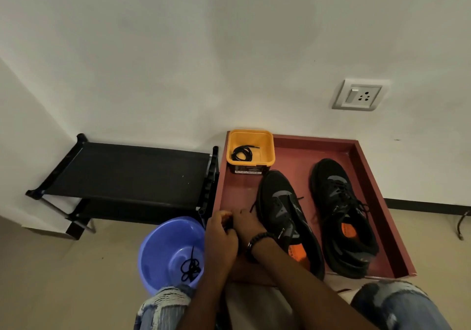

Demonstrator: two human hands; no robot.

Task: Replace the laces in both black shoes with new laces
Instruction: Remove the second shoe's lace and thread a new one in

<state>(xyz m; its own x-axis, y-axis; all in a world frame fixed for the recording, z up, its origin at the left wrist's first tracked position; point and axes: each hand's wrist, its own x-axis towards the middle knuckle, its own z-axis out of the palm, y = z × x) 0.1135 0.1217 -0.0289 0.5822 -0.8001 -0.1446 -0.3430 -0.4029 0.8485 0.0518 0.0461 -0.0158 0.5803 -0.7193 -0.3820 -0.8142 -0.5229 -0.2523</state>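
Lower centre of frame, my left hand [221, 238] and right hand [246, 224] pinch a lace [253, 206] together; the near shoe [288, 217] lies immediately right, toe pointing up-frame.

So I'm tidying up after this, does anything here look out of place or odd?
Only a tangled black lace lying in the blue basin on the floor, likely a removed one. The left shoe has a lace end sticking out near its toe; the right shoe is laced. Nothing looks spilled or damaged.
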